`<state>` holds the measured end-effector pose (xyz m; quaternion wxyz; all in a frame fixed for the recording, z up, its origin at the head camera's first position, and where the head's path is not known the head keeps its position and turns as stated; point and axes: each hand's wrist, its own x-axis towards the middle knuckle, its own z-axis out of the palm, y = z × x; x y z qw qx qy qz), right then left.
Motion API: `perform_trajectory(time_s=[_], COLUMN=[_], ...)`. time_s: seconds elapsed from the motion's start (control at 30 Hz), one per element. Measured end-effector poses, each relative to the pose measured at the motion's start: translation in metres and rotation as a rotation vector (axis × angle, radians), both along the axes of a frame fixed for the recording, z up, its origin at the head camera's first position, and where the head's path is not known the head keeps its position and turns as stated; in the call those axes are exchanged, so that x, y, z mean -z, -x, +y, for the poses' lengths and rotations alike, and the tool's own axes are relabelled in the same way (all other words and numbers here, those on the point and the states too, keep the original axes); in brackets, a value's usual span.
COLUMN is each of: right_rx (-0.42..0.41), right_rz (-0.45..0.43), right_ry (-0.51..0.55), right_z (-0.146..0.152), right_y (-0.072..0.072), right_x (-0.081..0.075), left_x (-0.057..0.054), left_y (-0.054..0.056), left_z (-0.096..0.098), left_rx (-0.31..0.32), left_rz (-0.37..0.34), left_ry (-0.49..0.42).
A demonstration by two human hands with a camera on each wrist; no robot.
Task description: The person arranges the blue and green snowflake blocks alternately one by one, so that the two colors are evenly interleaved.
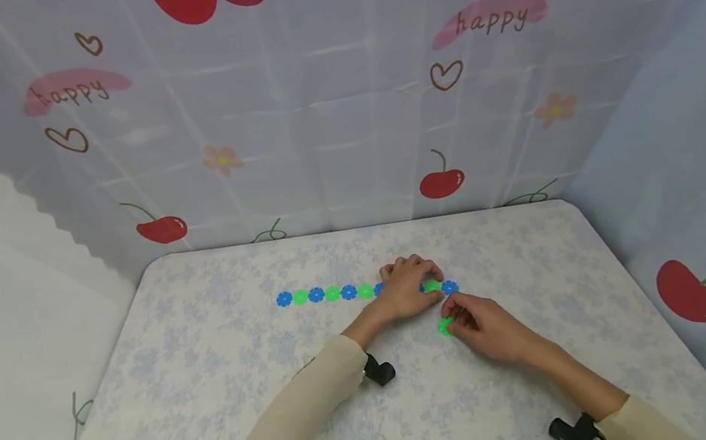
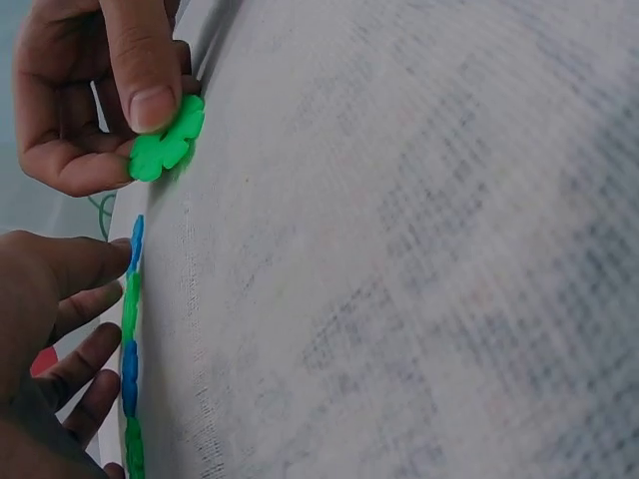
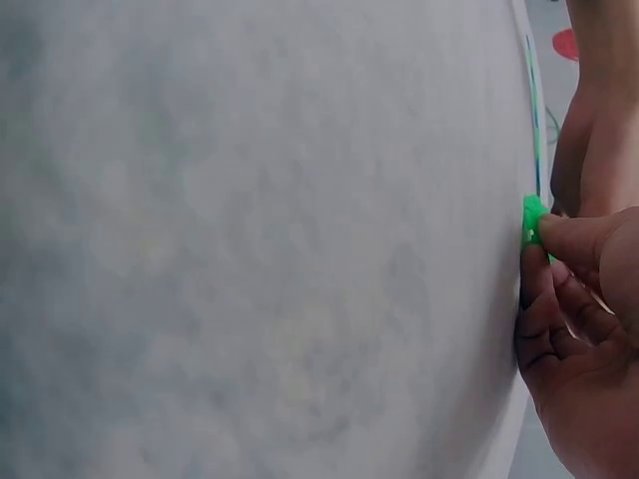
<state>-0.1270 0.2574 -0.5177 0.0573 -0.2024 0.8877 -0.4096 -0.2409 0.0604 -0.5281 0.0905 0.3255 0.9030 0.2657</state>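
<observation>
A straight row of flower-shaped plastic discs, blue and green by turns, lies on the table. My left hand arches over the right part of this row, hiding some discs. In the left wrist view, its fingers spread along the discs, one fingertip right at the blue end disc. Just in front of the row's right end, my right hand pinches a loose green flower disc between thumb and fingers. That green disc is tilted and apart from the row in the left wrist view.
The table wears a pale cloth with a blue-grey pattern. Behind it hangs a curtain printed with cherries, hearts and words, and white sheets close off both sides. A black camera is strapped at the left wrist, another black camera at the right.
</observation>
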Motion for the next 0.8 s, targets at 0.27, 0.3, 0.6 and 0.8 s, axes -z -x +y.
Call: perform_trajectory(time_s=[0.27, 0.3, 0.6, 0.8], right_rx=[0.078, 0.089, 0.164, 0.176], right_rz=[0.021, 0.026, 0.076, 0.066], right_ry=[-0.040, -0.043, -0.081, -0.094], right_z=[0.022, 0.025, 0.046, 0.050], right_y=[0.015, 0.017, 0.040, 0.051], right_x=[0.003, 0.004, 0.008, 0.009], left_x=[0.003, 0.003, 0.006, 0.007], left_y=[-0.001, -0.001, -0.001, -0.001], left_z=[0.006, 0.007, 0.008, 0.007], left_rx=[-0.009, -0.010, -0.021, -0.027], left_rz=[0.011, 0.010, -0.003, -0.015], left_ry=[0.018, 0.018, -0.012, -0.042])
